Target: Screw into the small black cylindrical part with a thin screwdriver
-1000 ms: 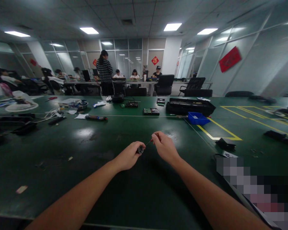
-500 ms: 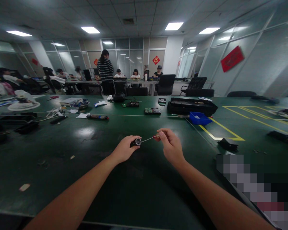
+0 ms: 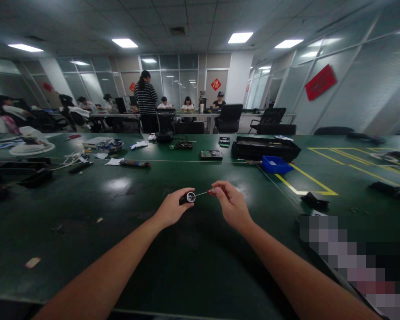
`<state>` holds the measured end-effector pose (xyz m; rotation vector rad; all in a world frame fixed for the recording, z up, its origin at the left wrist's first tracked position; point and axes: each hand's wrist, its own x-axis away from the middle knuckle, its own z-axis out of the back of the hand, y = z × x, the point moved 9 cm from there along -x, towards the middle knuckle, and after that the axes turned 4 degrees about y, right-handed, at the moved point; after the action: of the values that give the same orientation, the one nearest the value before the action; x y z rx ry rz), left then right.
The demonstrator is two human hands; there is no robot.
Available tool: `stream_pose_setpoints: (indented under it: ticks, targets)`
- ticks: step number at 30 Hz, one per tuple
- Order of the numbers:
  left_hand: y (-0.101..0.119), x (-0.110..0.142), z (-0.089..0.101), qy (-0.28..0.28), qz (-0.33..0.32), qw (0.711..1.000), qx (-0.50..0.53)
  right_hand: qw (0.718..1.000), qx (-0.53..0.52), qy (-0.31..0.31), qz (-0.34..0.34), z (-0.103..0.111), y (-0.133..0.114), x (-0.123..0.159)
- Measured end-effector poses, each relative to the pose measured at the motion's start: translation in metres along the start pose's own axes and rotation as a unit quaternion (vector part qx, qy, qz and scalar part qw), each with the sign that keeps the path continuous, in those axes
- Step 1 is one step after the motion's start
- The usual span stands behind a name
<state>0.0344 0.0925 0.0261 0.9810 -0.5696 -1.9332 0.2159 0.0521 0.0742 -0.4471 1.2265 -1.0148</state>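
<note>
Pointing its shaft leftward at a black cylinder (image 3: 187, 198), the screwdriver (image 3: 212, 192) lies nearly level, hands (image 3: 171, 207) gripping each.

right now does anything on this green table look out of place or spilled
Possibly litter: a pale scrap near the front edge of the table and a smaller scrap beyond it, both left of the left hand. They lie loose, apart from the parts. I can't make out any spill.

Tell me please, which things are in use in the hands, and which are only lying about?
In use:
- left hand: dark round tube
- right hand: thin-shafted tool

Lying about:
- blue bin
- long black case
- circuit board
- white paper
</note>
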Motion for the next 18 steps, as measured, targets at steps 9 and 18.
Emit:
stream_pose_setpoints:
  ticks: [9, 18]
  targets:
    - [0.0027, 0.0009, -0.0026, -0.012, -0.019, 1.000, -0.014, 0.978, 0.205, 0.023, -0.019, 0.0076, -0.0036, -0.0001]
    - [0.0031, 0.0008, -0.0028, -0.018, -0.021, 0.999, -0.040, 0.974, 0.226, 0.026, 0.004, 0.0055, -0.0072, -0.0010]
